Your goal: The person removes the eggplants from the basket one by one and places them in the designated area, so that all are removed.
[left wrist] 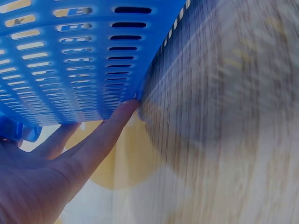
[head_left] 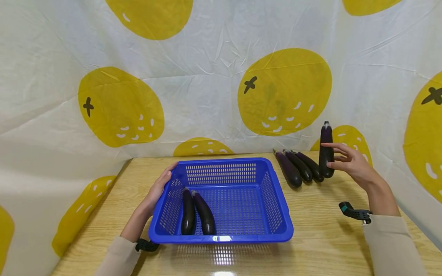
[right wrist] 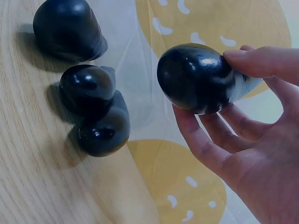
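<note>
My right hand (head_left: 355,165) pinches an upright eggplant (head_left: 326,153) between thumb and fingers, above the table's right side. In the right wrist view, the rounded end of this dark purple eggplant (right wrist: 194,78) faces the camera. Three more eggplants (head_left: 288,170) lie side by side on the table, just left of the held one. My left hand (head_left: 159,191) grips the left side of a blue plastic basket (head_left: 221,161), its fingers along the outer wall in the left wrist view. Inside the basket, two eggplants (head_left: 204,214) lie near its left wall.
Under the basket is a light wood-grain table (head_left: 310,222). A white cloth (head_left: 207,96) printed with large yellow fruit hangs behind the table and down its sides. Black straps with camera mounts (head_left: 355,212) are worn on the wrists.
</note>
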`<action>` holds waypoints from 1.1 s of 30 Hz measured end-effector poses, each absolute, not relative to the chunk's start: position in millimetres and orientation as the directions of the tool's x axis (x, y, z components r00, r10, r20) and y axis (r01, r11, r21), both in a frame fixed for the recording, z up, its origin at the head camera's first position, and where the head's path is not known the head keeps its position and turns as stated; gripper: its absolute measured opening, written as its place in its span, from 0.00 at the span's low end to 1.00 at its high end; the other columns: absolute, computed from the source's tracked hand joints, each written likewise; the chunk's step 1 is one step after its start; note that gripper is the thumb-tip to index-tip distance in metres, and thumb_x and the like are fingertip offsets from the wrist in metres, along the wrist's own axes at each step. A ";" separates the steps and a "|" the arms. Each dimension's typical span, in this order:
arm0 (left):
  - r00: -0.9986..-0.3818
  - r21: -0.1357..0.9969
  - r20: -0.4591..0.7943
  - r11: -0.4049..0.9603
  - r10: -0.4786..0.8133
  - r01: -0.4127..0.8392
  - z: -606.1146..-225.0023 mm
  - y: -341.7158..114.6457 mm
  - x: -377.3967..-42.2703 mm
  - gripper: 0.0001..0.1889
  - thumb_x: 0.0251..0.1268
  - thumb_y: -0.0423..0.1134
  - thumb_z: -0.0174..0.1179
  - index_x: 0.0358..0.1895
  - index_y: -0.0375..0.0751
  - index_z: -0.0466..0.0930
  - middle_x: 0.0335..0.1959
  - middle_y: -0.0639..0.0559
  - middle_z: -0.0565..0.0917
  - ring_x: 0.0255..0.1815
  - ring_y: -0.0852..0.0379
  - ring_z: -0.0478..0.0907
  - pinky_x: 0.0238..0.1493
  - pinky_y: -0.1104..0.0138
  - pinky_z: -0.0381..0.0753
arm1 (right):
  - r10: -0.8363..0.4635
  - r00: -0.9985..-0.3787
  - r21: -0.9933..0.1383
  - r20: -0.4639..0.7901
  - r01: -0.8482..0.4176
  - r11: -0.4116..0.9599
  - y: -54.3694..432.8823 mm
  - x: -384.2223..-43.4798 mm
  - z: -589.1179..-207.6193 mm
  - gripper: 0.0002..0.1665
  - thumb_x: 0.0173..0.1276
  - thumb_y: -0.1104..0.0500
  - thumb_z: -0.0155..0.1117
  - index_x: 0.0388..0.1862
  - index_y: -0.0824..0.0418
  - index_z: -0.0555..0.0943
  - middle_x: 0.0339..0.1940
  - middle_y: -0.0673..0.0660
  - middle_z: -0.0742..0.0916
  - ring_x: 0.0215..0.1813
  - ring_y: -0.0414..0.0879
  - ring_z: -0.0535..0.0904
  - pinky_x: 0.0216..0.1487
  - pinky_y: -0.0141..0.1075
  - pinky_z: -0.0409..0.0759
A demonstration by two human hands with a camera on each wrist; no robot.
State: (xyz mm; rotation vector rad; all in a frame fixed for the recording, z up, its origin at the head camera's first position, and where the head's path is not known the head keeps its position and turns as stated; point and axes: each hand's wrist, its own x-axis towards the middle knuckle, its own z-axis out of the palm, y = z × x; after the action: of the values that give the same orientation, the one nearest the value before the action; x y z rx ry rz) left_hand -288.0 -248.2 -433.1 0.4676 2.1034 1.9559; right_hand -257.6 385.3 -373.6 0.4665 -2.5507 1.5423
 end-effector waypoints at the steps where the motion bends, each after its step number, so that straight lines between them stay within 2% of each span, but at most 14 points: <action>1: -0.922 0.995 0.048 0.057 0.383 0.076 -433.1 -248.3 -288.0 0.30 0.87 0.56 0.30 0.85 0.59 0.44 0.87 0.46 0.47 0.85 0.33 0.48 0.77 0.33 0.56 | -0.192 -0.946 -0.839 0.259 -0.319 0.441 385.5 -257.2 -373.3 0.37 0.76 0.69 0.59 0.81 0.55 0.64 0.64 0.39 0.72 0.55 0.31 0.80 0.48 0.23 0.79; 7: -0.922 0.995 0.050 0.062 0.384 0.080 -432.5 -248.4 -287.1 0.30 0.87 0.57 0.30 0.85 0.59 0.44 0.87 0.46 0.47 0.85 0.31 0.48 0.76 0.32 0.57 | -0.134 -0.963 -0.817 0.232 -0.268 0.511 387.2 -255.5 -371.2 0.38 0.77 0.63 0.62 0.82 0.53 0.63 0.65 0.36 0.68 0.57 0.29 0.74 0.48 0.22 0.77; 13: -0.920 0.995 0.049 0.065 0.389 0.080 -432.6 -248.8 -286.6 0.30 0.87 0.57 0.29 0.85 0.59 0.43 0.87 0.45 0.47 0.85 0.31 0.49 0.75 0.32 0.58 | -0.109 -0.965 -0.822 0.239 -0.261 0.507 390.7 -255.8 -374.1 0.36 0.77 0.65 0.62 0.81 0.54 0.65 0.62 0.38 0.72 0.54 0.30 0.77 0.47 0.23 0.79; 20: -0.922 0.996 0.045 0.053 0.385 0.071 -432.8 -248.3 -287.1 0.30 0.87 0.57 0.30 0.85 0.59 0.44 0.87 0.45 0.48 0.85 0.32 0.49 0.76 0.33 0.58 | -0.046 -0.975 -0.823 0.219 -0.210 0.528 396.8 -258.1 -380.3 0.34 0.77 0.61 0.63 0.79 0.52 0.67 0.61 0.32 0.70 0.55 0.28 0.70 0.47 0.20 0.77; 26: -0.921 0.996 0.047 0.057 0.386 0.074 -432.3 -248.1 -286.8 0.30 0.87 0.57 0.29 0.85 0.60 0.44 0.87 0.46 0.47 0.85 0.32 0.49 0.76 0.33 0.57 | 0.008 -0.983 -0.816 0.183 -0.147 0.558 401.1 -259.7 -386.8 0.33 0.76 0.57 0.65 0.78 0.53 0.69 0.67 0.40 0.70 0.56 0.27 0.67 0.45 0.21 0.77; 28: -0.922 0.996 0.045 0.056 0.384 0.072 -432.2 -248.1 -286.8 0.30 0.87 0.57 0.29 0.85 0.60 0.44 0.87 0.46 0.47 0.85 0.32 0.49 0.76 0.33 0.57 | 0.024 -0.985 -0.816 0.173 -0.130 0.564 402.7 -260.4 -389.3 0.32 0.76 0.56 0.66 0.76 0.54 0.72 0.65 0.40 0.71 0.55 0.26 0.68 0.45 0.21 0.76; 33: -0.923 0.995 0.040 0.065 0.382 0.070 -432.5 -248.9 -286.9 0.30 0.87 0.57 0.29 0.85 0.61 0.44 0.87 0.46 0.47 0.85 0.32 0.49 0.76 0.33 0.58 | 0.049 -0.985 -0.815 0.166 -0.109 0.569 408.0 -262.8 -395.8 0.28 0.74 0.56 0.68 0.71 0.57 0.76 0.54 0.31 0.73 0.51 0.22 0.71 0.43 0.24 0.77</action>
State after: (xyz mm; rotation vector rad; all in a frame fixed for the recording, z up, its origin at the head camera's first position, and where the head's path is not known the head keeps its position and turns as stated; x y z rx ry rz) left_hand -286.9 -248.9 -432.5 0.4591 2.1073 1.9479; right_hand -262.8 408.0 -395.8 0.0509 -2.6292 1.3834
